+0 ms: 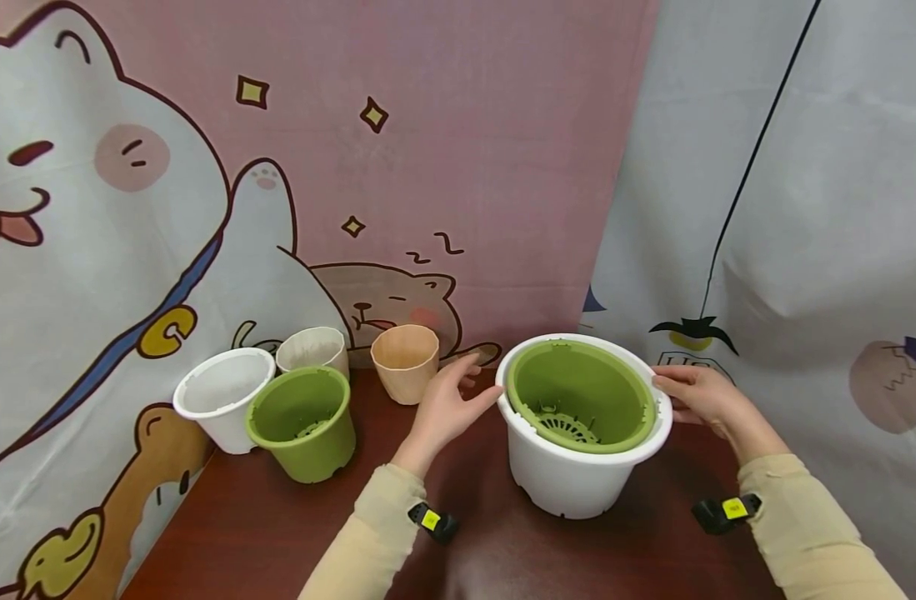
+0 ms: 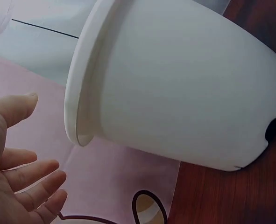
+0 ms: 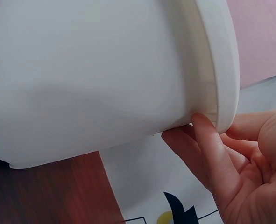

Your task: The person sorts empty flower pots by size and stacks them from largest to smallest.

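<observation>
A large white flowerpot (image 1: 566, 479) stands on the table right of centre, with a green flowerpot (image 1: 585, 375) nested inside it, slotted holes showing in its bottom. My right hand (image 1: 701, 396) pinches the white pot's rim on the right side. In the right wrist view, the thumb lies over the rim and the fingers (image 3: 212, 149) reach under its lip. On the other side is my left hand (image 1: 442, 408), fingers apart and relaxed, holding nothing. The left wrist view shows this hand (image 2: 21, 168) a small gap away from the white rim.
At the left of the dark red-brown table (image 1: 225, 533) stand a smaller white pot (image 1: 236, 429), a green pot (image 1: 315, 454) and a cream pot (image 1: 337, 357) behind it. A peach pot (image 1: 403, 379) sits at the back middle. Printed cloth (image 1: 495, 167) hangs close behind.
</observation>
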`<state>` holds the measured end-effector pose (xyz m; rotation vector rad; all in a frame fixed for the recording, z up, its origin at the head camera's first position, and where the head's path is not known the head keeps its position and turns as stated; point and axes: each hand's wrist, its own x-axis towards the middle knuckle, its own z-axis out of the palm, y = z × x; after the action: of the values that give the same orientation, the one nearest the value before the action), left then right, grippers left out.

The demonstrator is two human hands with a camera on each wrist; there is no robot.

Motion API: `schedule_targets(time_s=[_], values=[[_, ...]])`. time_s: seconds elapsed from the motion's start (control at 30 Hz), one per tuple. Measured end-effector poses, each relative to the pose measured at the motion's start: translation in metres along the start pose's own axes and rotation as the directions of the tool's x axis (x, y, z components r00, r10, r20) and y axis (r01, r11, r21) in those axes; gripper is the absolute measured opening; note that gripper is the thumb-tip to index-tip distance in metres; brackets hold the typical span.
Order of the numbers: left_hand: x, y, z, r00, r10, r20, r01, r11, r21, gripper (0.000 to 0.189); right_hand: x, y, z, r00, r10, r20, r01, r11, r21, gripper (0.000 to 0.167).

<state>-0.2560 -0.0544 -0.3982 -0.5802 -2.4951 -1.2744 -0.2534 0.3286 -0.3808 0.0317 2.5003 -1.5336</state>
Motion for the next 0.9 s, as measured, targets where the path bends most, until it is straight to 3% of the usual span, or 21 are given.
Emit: schedule_targets(time_s=[0.43,0.9], values=[[-0.015,-0.016,-0.015,0.999,0.008,-0.049,-0.008,1.0,-0.006,0.061,0.001,0.002,0.001,1.0,-0.01,-0.001,0.01,1.0,0.014,0.06],[-0.021,-0.033,-0.037,0.99,0.01,-0.144,0.005,0.995,0.102,0.055,0.0,0.0,0.001,1.0,0.002,-0.004,-0.002,1.0,0.006,0.06]])
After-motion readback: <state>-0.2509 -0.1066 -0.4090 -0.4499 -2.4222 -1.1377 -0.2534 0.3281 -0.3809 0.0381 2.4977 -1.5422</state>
